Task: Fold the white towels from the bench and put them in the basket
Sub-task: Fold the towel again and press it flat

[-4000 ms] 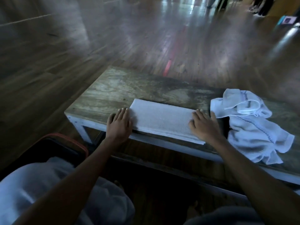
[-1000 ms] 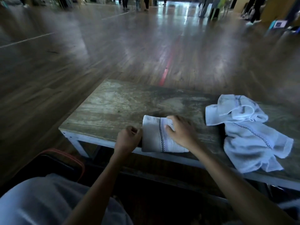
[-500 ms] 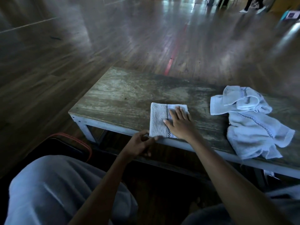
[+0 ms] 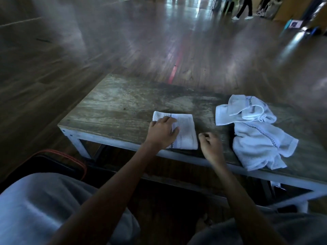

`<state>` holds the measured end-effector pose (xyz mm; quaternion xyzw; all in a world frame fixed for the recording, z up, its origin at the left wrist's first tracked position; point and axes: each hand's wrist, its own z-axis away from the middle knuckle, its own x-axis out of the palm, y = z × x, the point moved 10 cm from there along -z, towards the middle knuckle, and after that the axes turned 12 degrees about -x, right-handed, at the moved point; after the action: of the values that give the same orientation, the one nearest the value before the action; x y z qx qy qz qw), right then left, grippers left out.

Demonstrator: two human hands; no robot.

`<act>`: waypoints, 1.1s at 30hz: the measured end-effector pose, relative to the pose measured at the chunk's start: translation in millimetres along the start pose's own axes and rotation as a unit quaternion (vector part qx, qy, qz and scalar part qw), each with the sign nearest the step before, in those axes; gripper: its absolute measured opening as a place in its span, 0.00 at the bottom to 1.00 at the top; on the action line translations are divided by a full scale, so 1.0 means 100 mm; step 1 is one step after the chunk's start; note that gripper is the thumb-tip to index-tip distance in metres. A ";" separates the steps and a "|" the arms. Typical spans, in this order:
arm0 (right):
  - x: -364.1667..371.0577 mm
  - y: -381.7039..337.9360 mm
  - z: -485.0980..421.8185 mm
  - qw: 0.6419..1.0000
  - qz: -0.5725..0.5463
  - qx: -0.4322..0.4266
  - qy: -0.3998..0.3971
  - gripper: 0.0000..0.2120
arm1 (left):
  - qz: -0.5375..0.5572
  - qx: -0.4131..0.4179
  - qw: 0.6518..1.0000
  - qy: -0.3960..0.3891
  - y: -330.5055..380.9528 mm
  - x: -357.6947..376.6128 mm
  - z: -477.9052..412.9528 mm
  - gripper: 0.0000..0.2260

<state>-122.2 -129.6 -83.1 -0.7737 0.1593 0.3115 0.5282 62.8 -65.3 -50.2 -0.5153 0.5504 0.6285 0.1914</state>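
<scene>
Ahead of you a glossy wooden floor [image 4: 123, 41] stretches away, with a red stripe [image 4: 174, 71] running down it. Far off at the top, a person's legs [image 4: 245, 6] are mid-stride in white shoes [image 4: 235, 18]. There's a small blue-edged card [image 4: 293, 24] further right. Your grey trousers [image 4: 44, 206] fill the bottom corner.

Only one camera here, worn on the head, wide-angle. It looks forward and down past the person's knees [image 4: 44, 206] at the bench [image 4: 123, 106], pretty close to its near edge, left corner in shot, right end cut off. Beyond the far edge the floor [image 4: 123, 41] runs away to the top.
</scene>
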 end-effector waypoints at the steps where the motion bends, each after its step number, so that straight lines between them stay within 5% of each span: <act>1: 0.06 0.05 0.04 1.000 0.003 0.001 -0.025 0.17 | -0.054 0.018 0.998 -0.022 0.04 0.15 -0.06 0.19; 5: 0.20 0.17 0.12 0.994 -0.048 0.042 -0.083 0.28 | -0.134 0.046 0.989 -0.036 0.01 0.47 -0.10 0.24; 10: 0.31 0.14 0.13 0.984 -0.047 0.099 -0.140 0.25 | -0.148 0.039 0.988 -0.003 -0.02 0.43 -0.08 0.34; 14: 0.35 0.05 0.21 0.976 -0.047 0.122 -0.175 0.29 | -0.146 0.017 0.989 -0.016 -0.05 0.46 -0.10 0.29; 21: 0.32 0.04 0.23 0.977 0.016 0.057 -0.207 0.20 | -0.138 -0.011 0.989 -0.052 -0.07 0.49 -0.13 0.25; 23: 0.28 0.04 0.20 0.983 0.027 0.051 -0.175 0.19 | -0.136 -0.014 0.988 -0.064 -0.07 0.50 -0.14 0.25; 26: 0.00 -0.01 0.02 0.998 -0.056 0.029 0.000 0.17 | -0.091 -0.004 0.993 -0.079 -0.05 0.42 -0.14 0.24; 29: -0.04 -0.30 -0.23 0.994 0.049 -0.074 0.067 0.16 | -0.052 -0.020 0.998 -0.033 -0.17 0.20 -0.16 0.23; 33: 0.68 -0.58 -0.43 0.946 0.224 -0.180 -0.149 0.24 | -0.101 -0.029 0.994 -0.029 -0.40 0.23 -0.11 0.27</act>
<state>-24.0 -141.1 -74.6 -0.7451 0.1890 0.5568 0.3147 90.5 -69.5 -87.8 -0.5549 0.4712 0.6362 0.2555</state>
